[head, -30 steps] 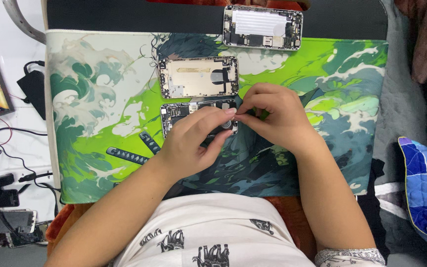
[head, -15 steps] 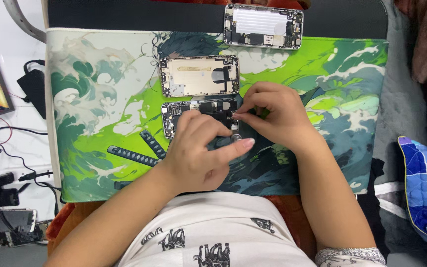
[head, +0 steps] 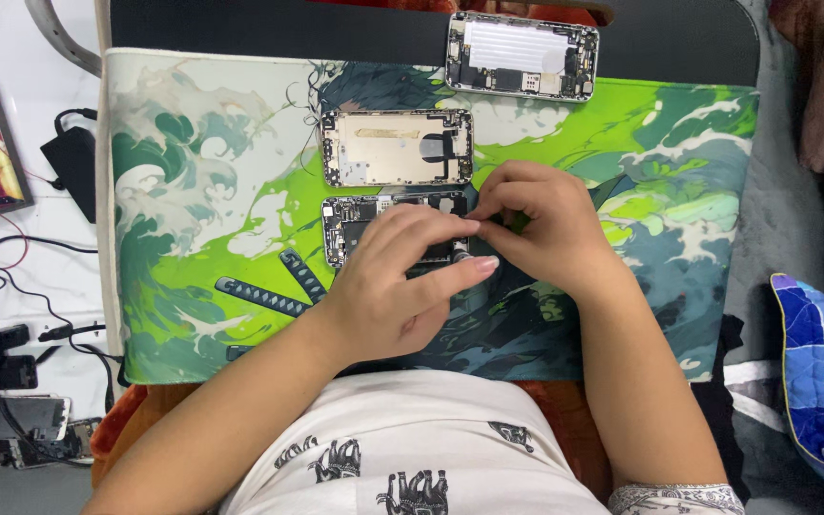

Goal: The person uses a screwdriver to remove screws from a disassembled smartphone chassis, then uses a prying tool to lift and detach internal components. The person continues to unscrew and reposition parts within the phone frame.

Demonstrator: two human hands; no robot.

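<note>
Both hands (head: 450, 267) on opened phone (head: 374, 221)

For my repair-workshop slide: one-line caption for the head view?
Both hands, left and right, work on an opened phone on a green wave-print mat.

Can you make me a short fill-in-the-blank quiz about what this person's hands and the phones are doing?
1. Both hands, the left hand and right hand, work on the ____ of the three opened phones.
2. The phones lie on a mat coloured mostly white, teal and ____.
3. The farthest phone lies partly on the mat's ____ edge.

Missing words: nearest; green; far
</note>
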